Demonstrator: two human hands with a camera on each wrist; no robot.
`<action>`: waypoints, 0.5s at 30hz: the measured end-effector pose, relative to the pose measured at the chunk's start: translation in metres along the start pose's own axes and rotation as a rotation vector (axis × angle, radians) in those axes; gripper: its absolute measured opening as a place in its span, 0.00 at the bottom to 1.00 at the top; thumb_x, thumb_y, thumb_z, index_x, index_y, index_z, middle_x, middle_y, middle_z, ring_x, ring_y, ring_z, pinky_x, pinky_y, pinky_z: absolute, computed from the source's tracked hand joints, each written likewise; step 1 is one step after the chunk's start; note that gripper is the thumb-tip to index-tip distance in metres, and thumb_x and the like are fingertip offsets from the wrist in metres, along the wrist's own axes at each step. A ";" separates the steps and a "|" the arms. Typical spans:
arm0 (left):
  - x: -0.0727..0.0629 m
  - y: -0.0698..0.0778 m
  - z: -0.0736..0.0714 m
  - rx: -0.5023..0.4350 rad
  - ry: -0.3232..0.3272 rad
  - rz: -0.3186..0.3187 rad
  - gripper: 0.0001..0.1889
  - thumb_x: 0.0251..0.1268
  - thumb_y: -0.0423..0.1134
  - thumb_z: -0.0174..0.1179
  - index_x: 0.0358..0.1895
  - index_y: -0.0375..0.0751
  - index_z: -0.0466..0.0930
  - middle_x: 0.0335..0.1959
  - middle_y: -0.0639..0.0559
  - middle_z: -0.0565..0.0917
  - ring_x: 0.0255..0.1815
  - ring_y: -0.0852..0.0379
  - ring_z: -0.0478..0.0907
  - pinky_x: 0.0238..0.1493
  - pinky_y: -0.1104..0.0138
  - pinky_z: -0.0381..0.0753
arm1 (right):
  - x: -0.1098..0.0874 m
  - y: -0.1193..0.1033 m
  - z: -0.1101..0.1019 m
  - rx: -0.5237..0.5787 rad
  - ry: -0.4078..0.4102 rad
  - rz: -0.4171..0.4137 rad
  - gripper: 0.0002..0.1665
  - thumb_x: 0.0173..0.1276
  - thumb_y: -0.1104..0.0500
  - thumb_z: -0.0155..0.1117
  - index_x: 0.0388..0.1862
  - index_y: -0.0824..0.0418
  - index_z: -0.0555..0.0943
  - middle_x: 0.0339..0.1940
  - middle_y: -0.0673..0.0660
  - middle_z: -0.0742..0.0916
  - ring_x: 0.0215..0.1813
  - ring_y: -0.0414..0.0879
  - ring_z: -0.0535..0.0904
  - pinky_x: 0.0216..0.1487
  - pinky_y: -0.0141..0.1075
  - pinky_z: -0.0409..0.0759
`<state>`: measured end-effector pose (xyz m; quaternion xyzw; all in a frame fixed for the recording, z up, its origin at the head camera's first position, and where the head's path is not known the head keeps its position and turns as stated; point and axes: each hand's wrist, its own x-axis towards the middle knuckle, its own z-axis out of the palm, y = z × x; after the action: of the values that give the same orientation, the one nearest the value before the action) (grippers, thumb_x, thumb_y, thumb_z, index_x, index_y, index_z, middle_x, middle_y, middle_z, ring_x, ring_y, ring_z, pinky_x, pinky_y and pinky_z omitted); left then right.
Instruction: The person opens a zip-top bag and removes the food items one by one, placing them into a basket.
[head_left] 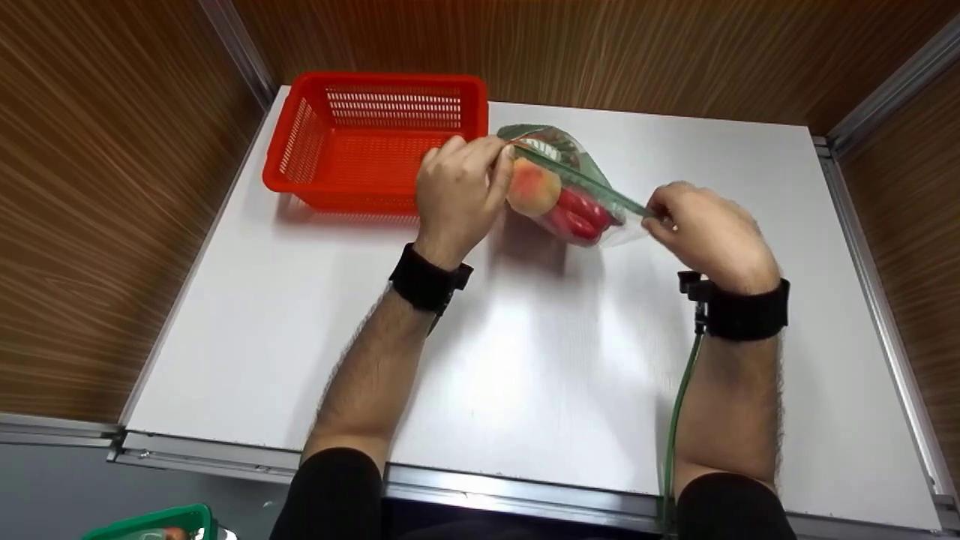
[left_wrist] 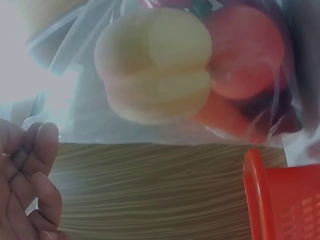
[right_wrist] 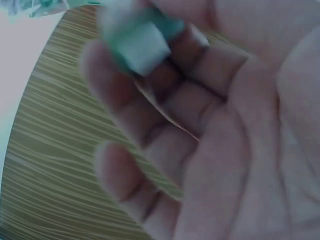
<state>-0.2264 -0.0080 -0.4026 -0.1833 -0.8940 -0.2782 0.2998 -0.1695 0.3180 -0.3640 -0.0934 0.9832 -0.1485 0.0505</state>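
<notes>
Left hand (head_left: 461, 191) and right hand (head_left: 712, 229) pinch the green strip (head_left: 592, 185) of a clear bag (head_left: 627, 229), apparently closing it. The next move presumably needs even pressure.

Left arm (head_left: 371, 367) and right arm (head_left: 724, 405) reach forward, forearms bare. Left grip (head_left: 459, 191) — back of hand up, thumb pinching against fingers. Right grip (head_left: 712, 229) — wrist bent inward, thumb and fingertip pinched, lower fingers loosely curled; right wrist view shows the palm.
</notes>
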 end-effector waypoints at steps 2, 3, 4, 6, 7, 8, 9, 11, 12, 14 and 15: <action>0.001 -0.002 -0.003 0.007 0.000 -0.005 0.20 0.95 0.49 0.55 0.53 0.45 0.96 0.51 0.51 1.00 0.42 0.44 0.87 0.45 0.53 0.82 | -0.004 0.002 -0.004 0.026 0.091 0.010 0.16 0.92 0.52 0.64 0.59 0.64 0.88 0.55 0.66 0.90 0.49 0.62 0.87 0.39 0.54 0.77; 0.001 -0.003 -0.004 0.013 -0.001 -0.006 0.21 0.95 0.50 0.54 0.53 0.45 0.96 0.51 0.51 1.00 0.43 0.44 0.88 0.45 0.53 0.82 | -0.006 0.002 -0.005 0.034 0.146 0.014 0.16 0.93 0.52 0.65 0.60 0.64 0.88 0.56 0.66 0.90 0.50 0.63 0.88 0.39 0.54 0.77; 0.002 -0.004 -0.005 0.022 -0.001 -0.003 0.21 0.96 0.50 0.54 0.54 0.45 0.97 0.51 0.51 0.99 0.44 0.43 0.88 0.46 0.52 0.82 | -0.007 0.002 -0.007 0.043 0.204 0.019 0.16 0.93 0.51 0.66 0.60 0.64 0.87 0.57 0.66 0.90 0.50 0.64 0.88 0.38 0.54 0.76; 0.003 -0.006 -0.008 0.042 0.002 0.003 0.22 0.97 0.53 0.53 0.55 0.46 0.97 0.52 0.51 0.99 0.46 0.43 0.89 0.47 0.52 0.83 | -0.007 0.000 -0.008 0.072 0.340 0.034 0.17 0.92 0.51 0.69 0.59 0.64 0.88 0.57 0.66 0.92 0.49 0.64 0.88 0.38 0.50 0.73; 0.003 -0.007 -0.009 0.051 0.007 0.006 0.23 0.97 0.54 0.53 0.56 0.47 0.97 0.52 0.51 0.99 0.47 0.43 0.90 0.48 0.51 0.83 | -0.006 -0.001 -0.007 0.088 0.409 0.044 0.17 0.91 0.50 0.71 0.59 0.64 0.89 0.57 0.66 0.92 0.48 0.63 0.88 0.39 0.47 0.72; 0.003 -0.008 -0.010 0.059 0.013 0.007 0.23 0.98 0.55 0.53 0.57 0.47 0.97 0.53 0.52 0.99 0.48 0.43 0.90 0.48 0.51 0.84 | -0.004 -0.003 -0.007 0.109 0.477 0.053 0.17 0.90 0.50 0.72 0.58 0.65 0.90 0.57 0.66 0.93 0.47 0.60 0.88 0.40 0.43 0.72; 0.003 -0.010 -0.011 0.065 0.019 0.005 0.24 0.98 0.56 0.53 0.57 0.48 0.97 0.53 0.52 0.99 0.49 0.43 0.91 0.49 0.51 0.84 | -0.002 -0.005 -0.006 0.135 0.539 0.062 0.18 0.88 0.51 0.74 0.58 0.65 0.91 0.57 0.66 0.94 0.47 0.56 0.88 0.42 0.39 0.72; 0.004 -0.012 -0.014 0.071 0.034 -0.002 0.24 0.97 0.58 0.54 0.59 0.50 0.98 0.54 0.53 0.98 0.51 0.44 0.91 0.50 0.51 0.84 | 0.003 -0.009 -0.005 0.206 0.646 0.081 0.18 0.85 0.51 0.78 0.56 0.66 0.93 0.55 0.65 0.95 0.46 0.43 0.86 0.45 0.30 0.72; 0.005 -0.014 -0.016 0.073 0.042 -0.007 0.24 0.97 0.59 0.54 0.60 0.52 0.98 0.54 0.53 0.98 0.51 0.44 0.91 0.50 0.51 0.83 | 0.005 -0.011 -0.004 0.242 0.687 0.093 0.19 0.83 0.51 0.79 0.55 0.67 0.94 0.55 0.65 0.95 0.46 0.37 0.83 0.46 0.26 0.71; 0.005 -0.017 -0.018 0.073 0.055 -0.016 0.23 0.96 0.59 0.55 0.62 0.54 0.98 0.55 0.54 0.97 0.51 0.45 0.90 0.49 0.52 0.83 | 0.008 -0.014 -0.003 0.303 0.752 0.108 0.21 0.80 0.51 0.82 0.55 0.69 0.94 0.53 0.65 0.96 0.45 0.25 0.78 0.48 0.20 0.72; 0.006 -0.017 -0.019 0.071 0.059 -0.020 0.22 0.96 0.59 0.56 0.63 0.56 0.98 0.55 0.55 0.97 0.52 0.45 0.90 0.49 0.52 0.82 | 0.010 -0.015 -0.003 0.327 0.776 0.112 0.21 0.79 0.51 0.83 0.54 0.69 0.94 0.52 0.65 0.95 0.44 0.21 0.76 0.49 0.19 0.73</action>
<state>-0.2311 -0.0321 -0.3929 -0.1554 -0.8958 -0.2545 0.3297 -0.1767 0.3028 -0.3574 0.0324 0.8964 -0.3236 -0.3011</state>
